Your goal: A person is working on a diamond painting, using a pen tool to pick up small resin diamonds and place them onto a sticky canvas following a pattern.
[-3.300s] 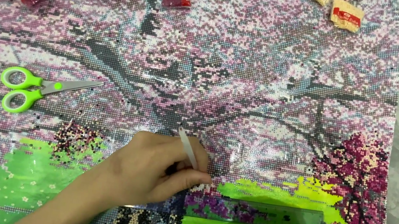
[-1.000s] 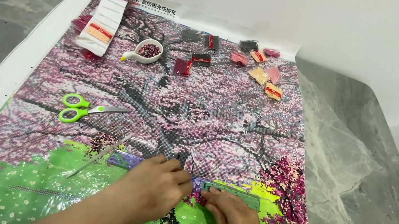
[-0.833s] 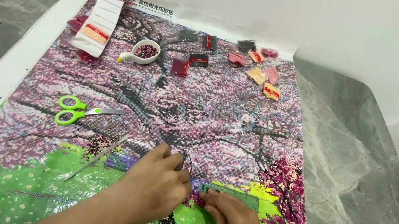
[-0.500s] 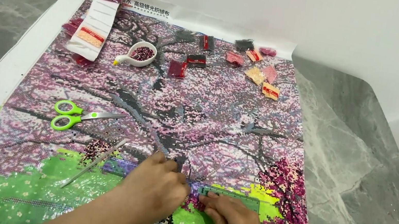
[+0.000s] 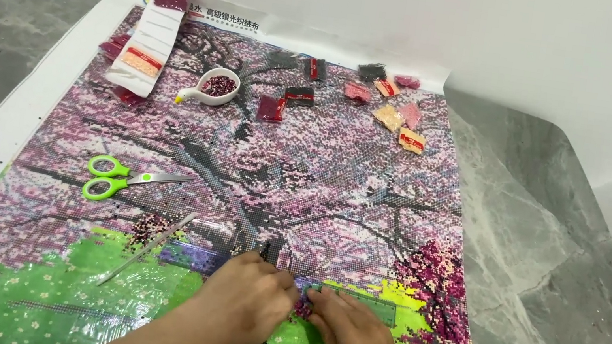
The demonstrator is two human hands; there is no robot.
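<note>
A large diamond-painting canvas (image 5: 306, 172) of a pink blossoming tree over green grass lies on a grey marble table (image 5: 550, 254). My left hand (image 5: 239, 310) rests on the canvas near the foot of the tree. Its fingers are curled, and what is under them is hidden. My right hand (image 5: 358, 343) lies beside it on the left end of a green see-through ruler (image 5: 382, 309). The fingertips of both hands meet over a dark patch of beads.
Green-handled scissors (image 5: 118, 177) and a thin white stick (image 5: 148, 247) lie left of my hands. At the far end are a white bead tray (image 5: 210, 88), a strip of packets (image 5: 145, 54) and several small bead bags (image 5: 380, 99). A white wall runs behind.
The view has pulled back from a close look at the canvas. A white pen seen in my left hand earlier is hidden now. Both hands have stayed at the same spot in the last second.
</note>
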